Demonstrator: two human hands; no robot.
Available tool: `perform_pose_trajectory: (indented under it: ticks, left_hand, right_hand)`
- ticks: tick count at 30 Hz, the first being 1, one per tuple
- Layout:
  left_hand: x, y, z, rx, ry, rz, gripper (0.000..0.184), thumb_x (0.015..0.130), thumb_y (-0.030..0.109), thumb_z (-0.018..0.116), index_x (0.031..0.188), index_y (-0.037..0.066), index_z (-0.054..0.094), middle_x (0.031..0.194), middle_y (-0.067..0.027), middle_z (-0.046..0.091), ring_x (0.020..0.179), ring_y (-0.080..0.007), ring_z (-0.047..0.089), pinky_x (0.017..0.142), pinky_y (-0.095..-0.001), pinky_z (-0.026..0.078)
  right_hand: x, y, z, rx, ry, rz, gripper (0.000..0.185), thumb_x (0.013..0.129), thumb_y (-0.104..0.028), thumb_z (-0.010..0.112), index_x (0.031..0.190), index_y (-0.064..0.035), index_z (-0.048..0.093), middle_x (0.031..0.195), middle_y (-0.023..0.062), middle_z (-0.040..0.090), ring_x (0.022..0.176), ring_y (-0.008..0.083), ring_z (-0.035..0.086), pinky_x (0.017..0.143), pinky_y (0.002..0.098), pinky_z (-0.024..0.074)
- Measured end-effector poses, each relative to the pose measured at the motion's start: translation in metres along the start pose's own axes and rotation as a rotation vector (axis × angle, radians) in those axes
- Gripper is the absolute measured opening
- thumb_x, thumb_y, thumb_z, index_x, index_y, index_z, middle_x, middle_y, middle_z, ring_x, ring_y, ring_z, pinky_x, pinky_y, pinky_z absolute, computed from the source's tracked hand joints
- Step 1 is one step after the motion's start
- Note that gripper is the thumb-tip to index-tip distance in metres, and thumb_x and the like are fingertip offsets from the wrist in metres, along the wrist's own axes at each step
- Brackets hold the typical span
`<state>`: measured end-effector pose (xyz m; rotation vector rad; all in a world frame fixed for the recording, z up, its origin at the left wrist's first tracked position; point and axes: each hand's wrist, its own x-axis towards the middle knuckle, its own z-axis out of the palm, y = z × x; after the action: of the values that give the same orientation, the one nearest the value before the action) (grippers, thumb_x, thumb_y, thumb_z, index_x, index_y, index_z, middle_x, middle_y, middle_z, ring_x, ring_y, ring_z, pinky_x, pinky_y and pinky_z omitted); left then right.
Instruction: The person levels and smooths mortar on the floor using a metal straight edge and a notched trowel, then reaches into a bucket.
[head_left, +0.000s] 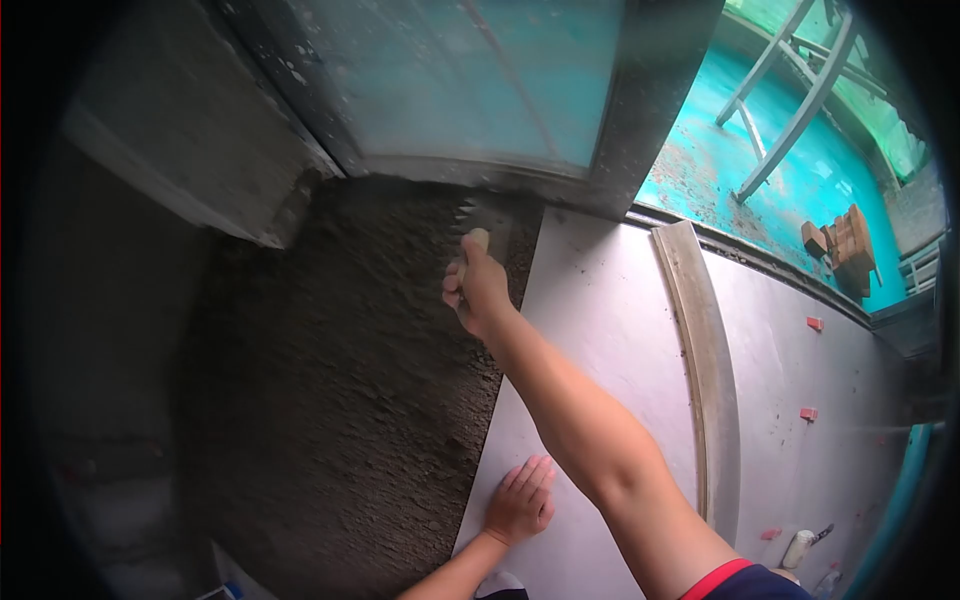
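Observation:
My right hand [480,285] is wrapped round the handle of a notched trowel [492,216] at the far end of the dark mortar bed [350,370]. The trowel's toothed edge shows on the left, over the mortar close to the frame of the glass door. My left hand [520,502] rests palm down on the pale floor tile [590,300], fingers stretched out, close to the tile's edge beside the mortar.
A long straight bar [700,370] lies across the tiles. Red tile spacers [808,414] stand in the joints at right. Behind the mortar is a glass door [480,80]. Past the threshold are a ladder-like stand [800,110] and stacked bricks [850,245].

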<state>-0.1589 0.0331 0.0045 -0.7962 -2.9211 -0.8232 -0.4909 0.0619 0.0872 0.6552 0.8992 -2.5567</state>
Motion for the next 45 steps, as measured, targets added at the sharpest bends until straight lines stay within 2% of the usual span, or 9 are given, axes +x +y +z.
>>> perform_pose_trajectory:
  ticks: [2, 6, 10, 17, 25, 28, 34, 38, 45]
  left_hand:
    - [-0.001, -0.002, 0.003, -0.011, -0.012, -0.008, 0.043, 0.086, 0.018, 0.059, 0.128, 0.006, 0.057, 0.141, -0.0120, 0.056, 0.134, -0.0269, 0.051, 0.111, -0.0407, 0.039]
    - [-0.008, -0.003, 0.004, -0.024, -0.092, -0.033, 0.040, 0.086, 0.018, 0.061, 0.125, 0.005, 0.060, 0.136, -0.0123, 0.059, 0.132, -0.0277, 0.053, 0.110, -0.0410, 0.040]
    - [-0.003, -0.002, -0.001, -0.058, -0.031, -0.039, 0.039, 0.086, 0.017, 0.061, 0.124, 0.006, 0.060, 0.137, -0.0114, 0.059, 0.132, -0.0269, 0.053, 0.110, -0.0406, 0.040]
    - [0.001, 0.001, -0.004, -0.027, 0.037, -0.020, 0.045, 0.088, 0.018, 0.058, 0.132, 0.009, 0.054, 0.144, -0.0097, 0.053, 0.136, -0.0243, 0.048, 0.111, -0.0402, 0.038]
    - [-0.004, 0.000, 0.000, -0.045, 0.003, -0.040, 0.046, 0.087, 0.019, 0.059, 0.130, 0.004, 0.059, 0.148, -0.0122, 0.052, 0.139, -0.0257, 0.046, 0.115, -0.0417, 0.035]
    - [-0.003, 0.001, 0.001, -0.057, 0.007, -0.038, 0.046, 0.085, 0.019, 0.060, 0.128, 0.003, 0.062, 0.149, -0.0139, 0.052, 0.140, -0.0275, 0.046, 0.116, -0.0420, 0.034]
    - [0.000, -0.003, 0.002, -0.027, 0.034, -0.001, 0.048, 0.087, 0.020, 0.058, 0.131, 0.001, 0.054, 0.147, -0.0159, 0.050, 0.140, -0.0278, 0.044, 0.112, -0.0409, 0.037]
    - [0.005, -0.004, -0.010, -0.109, 0.183, -0.001, 0.034, 0.086, 0.015, 0.060, 0.116, 0.001, 0.065, 0.124, -0.0143, 0.065, 0.126, -0.0288, 0.056, 0.107, -0.0419, 0.041]
    - [-0.003, -0.010, -0.017, -0.366, -0.076, -0.031, 0.050, 0.083, 0.021, 0.059, 0.127, -0.002, 0.059, 0.143, -0.0179, 0.054, 0.141, -0.0290, 0.044, 0.119, -0.0421, 0.029]
  right_hand:
    - [-0.003, 0.015, 0.007, -0.109, -0.096, 0.000, 0.035, 0.101, -0.037, 0.054, 0.113, -0.0060, 0.046, 0.078, 0.0050, 0.052, 0.053, 0.0145, 0.049, 0.046, 0.0327, 0.0402]
    - [0.012, 0.031, 0.023, -0.538, 0.055, -0.083, 0.032, 0.098, -0.030, 0.057, 0.107, -0.0020, 0.045, 0.073, 0.0061, 0.053, 0.051, 0.0147, 0.050, 0.043, 0.0321, 0.0383]
    - [0.026, 0.029, -0.001, -0.488, 0.267, -0.187, 0.030, 0.097, -0.029, 0.059, 0.102, -0.0039, 0.044, 0.071, 0.0052, 0.051, 0.047, 0.0138, 0.048, 0.038, 0.0309, 0.0353]
    - [-0.015, 0.004, -0.037, -0.276, 0.279, -0.142, 0.030, 0.098, -0.030, 0.060, 0.105, -0.0073, 0.042, 0.075, 0.0047, 0.050, 0.047, 0.0117, 0.044, 0.038, 0.0275, 0.0331]
    - [-0.068, -0.027, -0.111, -0.457, 0.283, -0.172, 0.035, 0.099, -0.044, 0.051, 0.094, -0.0094, 0.053, 0.070, 0.0036, 0.053, 0.047, 0.0137, 0.049, 0.040, 0.0282, 0.0406]
    - [-0.064, -0.034, -0.115, -0.388, 0.290, -0.068, 0.047, 0.097, -0.058, 0.053, 0.096, -0.0114, 0.053, 0.070, 0.0014, 0.050, 0.049, 0.0126, 0.046, 0.041, 0.0284, 0.0365]
    - [-0.009, 0.013, -0.044, -0.274, 0.235, 0.004, 0.051, 0.095, -0.063, 0.057, 0.094, -0.0123, 0.052, 0.074, 0.0011, 0.050, 0.052, 0.0128, 0.044, 0.052, 0.0302, 0.0370]
    - [0.034, 0.052, 0.019, -0.251, 0.120, 0.053, 0.052, 0.096, -0.061, 0.056, 0.103, -0.0104, 0.052, 0.076, 0.0029, 0.051, 0.054, 0.0149, 0.047, 0.054, 0.0327, 0.0395]
    - [0.083, 0.121, 0.127, -0.209, 0.001, 0.161, 0.046, 0.099, -0.056, 0.055, 0.104, -0.0110, 0.051, 0.075, 0.0026, 0.050, 0.055, 0.0142, 0.044, 0.055, 0.0318, 0.0367]
